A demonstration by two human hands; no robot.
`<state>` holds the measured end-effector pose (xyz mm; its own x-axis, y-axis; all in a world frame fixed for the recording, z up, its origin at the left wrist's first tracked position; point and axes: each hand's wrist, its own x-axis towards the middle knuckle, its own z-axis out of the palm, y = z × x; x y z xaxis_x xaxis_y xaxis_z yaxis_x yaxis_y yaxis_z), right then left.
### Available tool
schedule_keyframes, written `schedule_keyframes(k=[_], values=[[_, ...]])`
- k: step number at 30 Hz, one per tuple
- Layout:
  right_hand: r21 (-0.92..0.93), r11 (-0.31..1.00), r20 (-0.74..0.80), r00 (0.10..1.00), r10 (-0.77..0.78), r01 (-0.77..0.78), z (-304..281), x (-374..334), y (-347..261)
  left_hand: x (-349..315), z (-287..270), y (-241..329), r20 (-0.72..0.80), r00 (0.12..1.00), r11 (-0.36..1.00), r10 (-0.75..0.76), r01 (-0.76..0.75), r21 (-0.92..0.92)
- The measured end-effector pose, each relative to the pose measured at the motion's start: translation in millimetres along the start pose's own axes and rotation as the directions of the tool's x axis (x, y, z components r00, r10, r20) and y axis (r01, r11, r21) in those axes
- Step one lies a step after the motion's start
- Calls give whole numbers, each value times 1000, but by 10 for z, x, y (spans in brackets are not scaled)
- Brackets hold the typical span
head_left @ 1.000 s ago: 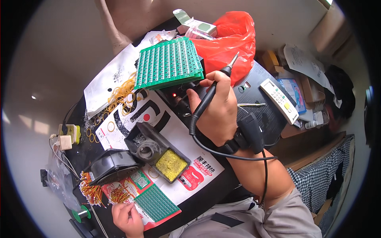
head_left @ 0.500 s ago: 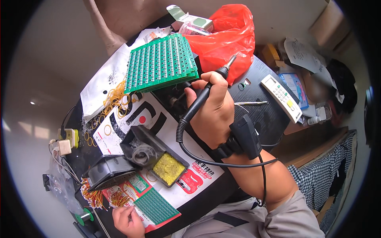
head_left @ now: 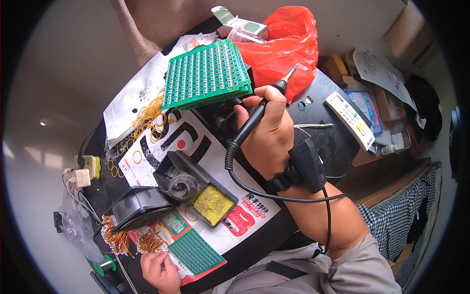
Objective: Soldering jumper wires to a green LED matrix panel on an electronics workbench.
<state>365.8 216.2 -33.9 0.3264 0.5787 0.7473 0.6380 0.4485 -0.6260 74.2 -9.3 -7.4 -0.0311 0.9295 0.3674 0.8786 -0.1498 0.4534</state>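
Observation:
My right hand (head_left: 268, 139) is wrapped round the black handle of a soldering iron (head_left: 253, 121). Its metal tip points up and away, over the red plastic bag. Beside that hand rises a stack of green circuit board panels (head_left: 208, 73). At the lower left, my left hand (head_left: 161, 273) is closed, its fingers curled at the corner of a smaller green circuit board panel (head_left: 196, 252) lying on a red and white sheet. What those fingers hold, if anything, is hidden. Short red and yellow wires (head_left: 150, 241) lie just beyond it.
A soldering iron stand with a yellow sponge (head_left: 214, 205) sits mid-table, next to a black rounded device (head_left: 138, 209). Rubber bands (head_left: 149, 117) are scattered farther back. A white remote control (head_left: 349, 121) lies right; a solder spool (head_left: 105, 265) is at lower left. The iron's cable loops across my forearm.
The whole view has shifted slightly, so the table things appear a little farther right. Both hands keep nearly the same places and grips.

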Motion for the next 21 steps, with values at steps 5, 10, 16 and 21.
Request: schedule_keyframes(k=[5, 10, 16, 21], values=[[-17, 1000, 31, 999, 7, -6, -7, 3, -9, 5, -11, 23, 2, 1000, 1000, -7, 7, 5], [-4, 1000, 21, 999, 24, -24, -7, 5, -4, 16, -7, 31, 10, 1000, 1000, -6, 6, 14], [-7, 1000, 27, 1000, -12, 12, 15, 19, 21, -22, -17, -103, 24, 1000, 1000, -5, 4, 22], [-12, 1000, 24, 1000, 4, -4, -5, 22, 11, -54, -24, -175, 37, 999, 1000, 0, -1, 14]])
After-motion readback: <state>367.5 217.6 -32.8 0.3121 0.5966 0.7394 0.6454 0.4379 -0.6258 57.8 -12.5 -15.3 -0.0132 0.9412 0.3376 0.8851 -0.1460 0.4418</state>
